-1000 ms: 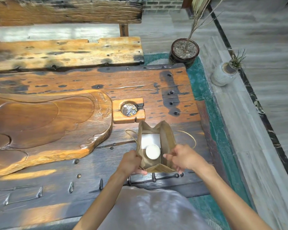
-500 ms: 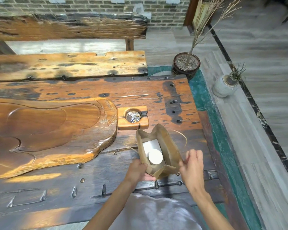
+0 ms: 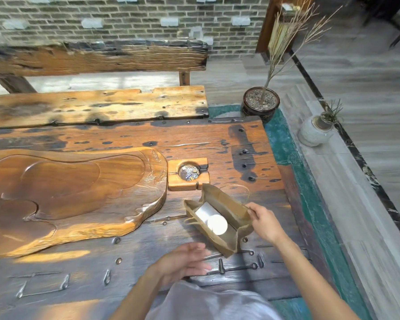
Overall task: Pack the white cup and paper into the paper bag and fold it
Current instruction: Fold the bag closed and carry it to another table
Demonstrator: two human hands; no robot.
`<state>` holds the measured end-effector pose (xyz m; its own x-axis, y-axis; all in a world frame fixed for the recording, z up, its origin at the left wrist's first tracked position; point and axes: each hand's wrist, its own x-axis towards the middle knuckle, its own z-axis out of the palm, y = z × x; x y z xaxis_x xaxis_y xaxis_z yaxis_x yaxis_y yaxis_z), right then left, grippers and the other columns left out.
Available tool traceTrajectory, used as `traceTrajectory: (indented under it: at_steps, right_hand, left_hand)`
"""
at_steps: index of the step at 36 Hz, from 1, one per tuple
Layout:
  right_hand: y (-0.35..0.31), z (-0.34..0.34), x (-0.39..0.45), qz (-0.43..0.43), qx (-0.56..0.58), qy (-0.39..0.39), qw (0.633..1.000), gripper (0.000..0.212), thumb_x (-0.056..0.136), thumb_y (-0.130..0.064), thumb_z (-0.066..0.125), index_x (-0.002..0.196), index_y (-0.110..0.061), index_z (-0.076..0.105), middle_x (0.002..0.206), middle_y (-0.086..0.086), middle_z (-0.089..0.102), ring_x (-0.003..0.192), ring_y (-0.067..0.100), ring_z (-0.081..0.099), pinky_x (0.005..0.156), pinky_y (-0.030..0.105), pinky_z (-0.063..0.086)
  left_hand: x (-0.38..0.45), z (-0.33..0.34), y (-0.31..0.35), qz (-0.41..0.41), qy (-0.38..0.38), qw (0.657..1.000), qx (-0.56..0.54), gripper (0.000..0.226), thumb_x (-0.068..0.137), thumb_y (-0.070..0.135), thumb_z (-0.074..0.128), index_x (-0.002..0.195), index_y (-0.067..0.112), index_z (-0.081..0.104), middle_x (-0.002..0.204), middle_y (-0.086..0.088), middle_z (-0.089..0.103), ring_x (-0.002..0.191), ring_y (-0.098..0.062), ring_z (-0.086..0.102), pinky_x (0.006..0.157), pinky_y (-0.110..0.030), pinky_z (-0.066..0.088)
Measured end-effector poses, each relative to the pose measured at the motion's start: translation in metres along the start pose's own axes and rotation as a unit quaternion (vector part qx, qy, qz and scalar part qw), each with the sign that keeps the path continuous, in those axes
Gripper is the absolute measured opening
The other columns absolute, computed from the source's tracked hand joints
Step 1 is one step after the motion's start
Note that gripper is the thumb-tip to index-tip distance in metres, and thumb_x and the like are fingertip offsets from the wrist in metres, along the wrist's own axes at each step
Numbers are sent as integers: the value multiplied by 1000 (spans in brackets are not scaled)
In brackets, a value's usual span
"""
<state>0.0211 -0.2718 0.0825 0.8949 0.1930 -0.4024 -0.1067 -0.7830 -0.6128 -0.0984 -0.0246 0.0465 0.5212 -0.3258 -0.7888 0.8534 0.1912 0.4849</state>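
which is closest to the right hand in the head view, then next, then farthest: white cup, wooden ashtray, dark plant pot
From the right hand:
1. white cup, just to its left, inside the paper bag
2. wooden ashtray, beyond the bag on the table
3. dark plant pot, on the floor past the table's far corner

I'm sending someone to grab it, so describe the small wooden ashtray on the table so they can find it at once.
Start at the big carved wooden tea tray on the dark plank table. Just off its right edge sits the ashtray, with the open paper bag just nearer the person. It is the only small square orange-wood block, with a round hollow holding silvery scraps.
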Motion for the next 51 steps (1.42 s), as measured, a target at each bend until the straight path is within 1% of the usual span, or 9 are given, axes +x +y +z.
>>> traceTrajectory:
  at_steps: [5,11,15,26,30,35,42,48,51]
  right_hand:
    - [0,-12,20,-35,-30,-61,997,28,102,-6,41,101,-20,65,92,-1,71,88,18,63,73,24,43]
    - [-7,-22,46,-17,1,-126,992,26,104,-11,40,101,-22,63,90,-6,68,76,4,66,60,13,51]
    - [-10,-19,60,29,91,-176,980,23,105,-15,40,103,-19,63,87,2,71,73,10,73,74,33,62]
    - [3,14,62,181,464,-1,867,37,99,-44,49,124,-17,54,133,11,57,121,25,54,77,41,56]
    - [21,20,68,299,357,-7,885,63,101,-54,33,147,-11,38,141,17,53,115,31,54,88,40,44]
    - [21,20,65,370,421,-95,823,50,100,-50,42,131,-11,40,97,20,60,78,29,62,57,35,51]
    - [50,33,75,245,250,-124,928,59,73,-2,80,126,-4,52,106,15,70,98,27,68,93,42,56]
    - [49,38,64,128,9,-129,983,41,82,-12,73,121,-22,66,111,0,64,101,15,59,85,19,43]
    - [51,43,59,87,-68,-98,989,33,87,-25,71,120,-26,69,107,4,59,110,21,56,96,23,40]
  left_hand:
    - [-8,-47,8,-16,98,994,47,23,98,7,53,119,-1,57,113,-19,73,93,-31,72,85,-42,61]
    - [5,-59,53,74,196,978,17,23,103,34,43,90,17,52,79,-3,54,67,-16,51,65,-29,50]
    - [22,-42,81,66,202,975,70,43,98,55,41,126,24,50,120,-7,63,114,-24,59,101,-43,50]
    - [57,-26,99,-21,152,986,59,68,94,69,26,139,23,50,127,-29,62,124,-48,55,96,-46,51]
    - [58,-21,98,-9,160,986,33,34,106,35,33,102,7,52,45,-5,64,36,-11,62,39,-22,52]
    - [64,-21,90,-11,154,988,23,21,104,10,40,85,9,48,44,0,53,32,-7,54,37,-20,50]
    - [77,-42,65,3,177,974,140,42,87,-14,56,125,2,54,104,-9,59,96,-21,60,83,-28,57]
    - [75,-37,56,78,217,921,315,35,88,-5,66,118,12,66,92,0,57,77,-8,51,60,-6,45]
    - [77,-37,51,97,244,884,386,29,90,7,67,117,14,72,102,-3,68,85,-13,62,77,-13,50]
